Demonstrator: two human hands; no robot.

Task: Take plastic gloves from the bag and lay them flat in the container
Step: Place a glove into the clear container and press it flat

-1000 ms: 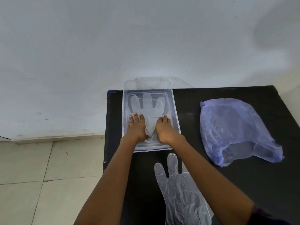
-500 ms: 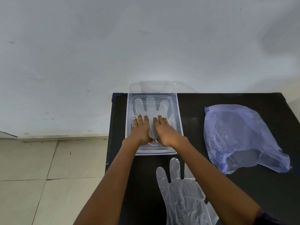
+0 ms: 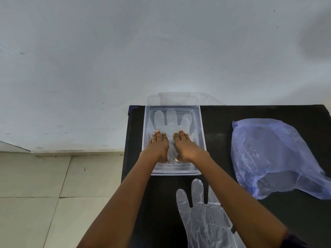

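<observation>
Both hands, left (image 3: 158, 146) and right (image 3: 186, 146), are now sliding closer together, flat-fingered and gripping nothing, pressing 1 glove (image 3: 171, 122) into the box (image 3: 202, 133). It is nearly flattened; a spare glove (image 3: 200, 217) and the bag (image 3: 272, 154) are waiting.

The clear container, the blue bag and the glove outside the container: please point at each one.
clear container (image 3: 202, 133): head view, right wall.
blue bag (image 3: 268, 151): head view, middle of the crumpled film.
glove on the table (image 3: 202, 217): head view, palm part, beside the right forearm.
</observation>
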